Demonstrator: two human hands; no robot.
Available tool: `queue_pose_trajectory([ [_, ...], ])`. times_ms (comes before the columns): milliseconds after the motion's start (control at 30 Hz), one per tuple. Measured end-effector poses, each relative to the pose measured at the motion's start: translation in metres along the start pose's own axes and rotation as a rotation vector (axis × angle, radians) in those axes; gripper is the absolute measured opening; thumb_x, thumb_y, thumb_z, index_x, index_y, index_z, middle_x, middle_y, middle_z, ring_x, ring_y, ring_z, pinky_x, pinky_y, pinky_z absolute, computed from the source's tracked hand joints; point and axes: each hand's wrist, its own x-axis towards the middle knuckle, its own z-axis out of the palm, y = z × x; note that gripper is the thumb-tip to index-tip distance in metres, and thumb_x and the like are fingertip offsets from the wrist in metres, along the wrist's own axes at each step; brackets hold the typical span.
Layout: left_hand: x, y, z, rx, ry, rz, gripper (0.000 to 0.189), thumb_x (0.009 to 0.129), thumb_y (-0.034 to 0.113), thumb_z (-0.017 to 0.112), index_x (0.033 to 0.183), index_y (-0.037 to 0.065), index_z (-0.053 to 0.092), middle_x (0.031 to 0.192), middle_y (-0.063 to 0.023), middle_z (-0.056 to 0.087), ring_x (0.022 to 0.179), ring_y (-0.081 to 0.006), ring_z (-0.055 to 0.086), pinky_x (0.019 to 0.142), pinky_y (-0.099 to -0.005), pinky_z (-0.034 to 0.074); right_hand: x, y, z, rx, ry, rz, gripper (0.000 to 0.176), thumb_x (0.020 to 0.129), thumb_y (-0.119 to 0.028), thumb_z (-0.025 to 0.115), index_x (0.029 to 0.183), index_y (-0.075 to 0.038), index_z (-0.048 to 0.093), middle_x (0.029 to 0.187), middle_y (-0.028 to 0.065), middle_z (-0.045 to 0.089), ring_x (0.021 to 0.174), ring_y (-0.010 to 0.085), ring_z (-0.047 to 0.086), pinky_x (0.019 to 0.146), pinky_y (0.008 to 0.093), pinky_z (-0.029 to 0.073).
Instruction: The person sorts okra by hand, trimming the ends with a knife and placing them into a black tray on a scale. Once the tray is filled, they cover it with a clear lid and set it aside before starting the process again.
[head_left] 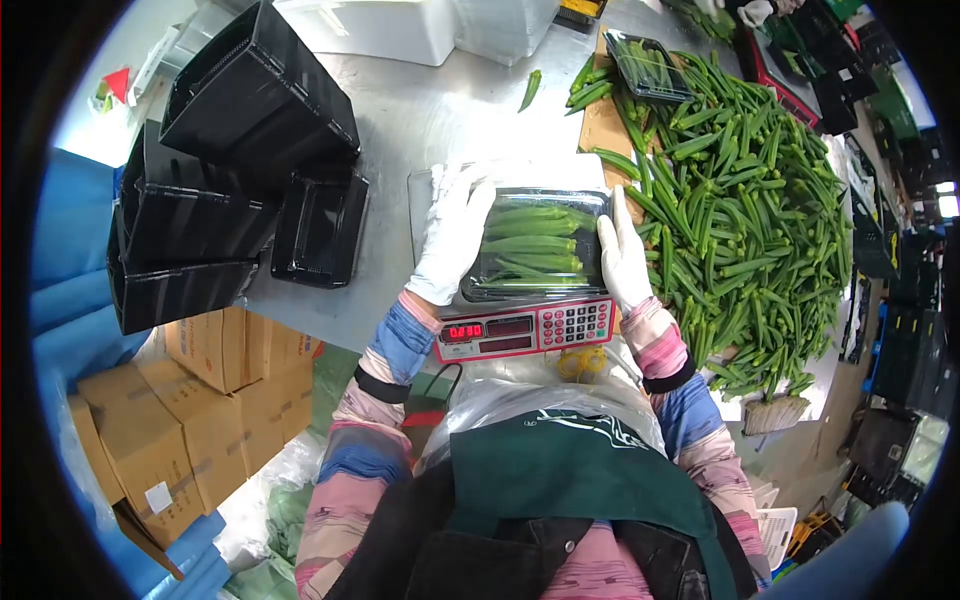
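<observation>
A black tray of okra (532,246) under a clear lid sits over the electronic scale (524,330). My left hand (455,237), in a white glove, grips its left side, fingers along the upper left corner. On the opposite side, my right hand (623,252), also white-gloved, presses its fingers against the right edge. The tray hides most of the weighing platform. Red digits glow on the scale's display, too blurred to read surely. Just right of my right hand spreads a large heap of loose okra (745,240).
Stacks of black trays (260,90) stand at the left, beside a single black tray (320,228). Another lidded okra pack (648,68) rests at the heap's far edge. White foam boxes (385,25) stand at the back. Cardboard boxes (150,430) are below left.
</observation>
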Motion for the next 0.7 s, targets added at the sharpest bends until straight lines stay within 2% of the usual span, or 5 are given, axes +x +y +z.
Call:
queue_pose_trajectory([
  [33,0.0,-0.001,0.0,0.011,0.004,0.003,0.038,0.101,0.026,0.057,0.137,0.013,0.059,0.159,-0.0228,0.033,0.152,-0.0401,0.02,0.121,-0.042,0.022,0.0,-0.001,-0.001,-0.006,-0.003,-0.013,0.058,0.105,-0.02,0.045,0.155,0.002,0.026,0.159,0.0225,0.032,0.149,0.0294,0.03,0.121,0.0347,0.023],
  [267,-0.014,0.002,-0.012,-0.001,0.008,0.028,0.033,0.101,0.019,0.057,0.133,0.013,0.062,0.156,-0.0216,0.04,0.15,-0.0375,0.025,0.12,-0.0419,0.025,-0.012,-0.001,0.003,0.037,0.003,-0.099,0.054,0.106,-0.018,0.044,0.154,0.001,0.03,0.157,0.0209,0.036,0.146,0.0287,0.036,0.119,0.0354,0.027],
  [433,-0.016,0.006,-0.012,-0.039,0.029,0.039,0.033,0.101,0.014,0.056,0.133,0.011,0.062,0.153,-0.0192,0.044,0.149,-0.0352,0.028,0.12,-0.0406,0.025,-0.013,-0.006,0.003,0.071,0.009,-0.045,0.053,0.105,-0.015,0.044,0.154,0.001,0.031,0.157,0.02,0.038,0.145,0.0276,0.037,0.119,0.0354,0.028],
  [500,-0.015,0.019,-0.015,-0.101,0.045,0.114,0.033,0.101,0.012,0.055,0.133,0.008,0.061,0.151,-0.0176,0.047,0.149,-0.0332,0.031,0.12,-0.0399,0.025,-0.014,-0.013,-0.001,0.06,0.025,-0.036,0.053,0.105,-0.014,0.045,0.154,0.001,0.031,0.156,0.0202,0.038,0.145,0.0276,0.038,0.119,0.0352,0.028],
  [700,-0.011,0.044,-0.025,-0.352,-0.082,0.072,0.034,0.101,0.008,0.053,0.134,0.003,0.06,0.142,-0.0135,0.056,0.145,-0.0275,0.038,0.119,-0.0368,0.026,-0.018,-0.033,-0.002,0.394,0.13,-0.003,0.057,0.1,-0.003,0.052,0.153,0.003,0.032,0.154,0.0188,0.042,0.14,0.0247,0.043,0.116,0.0348,0.033],
])
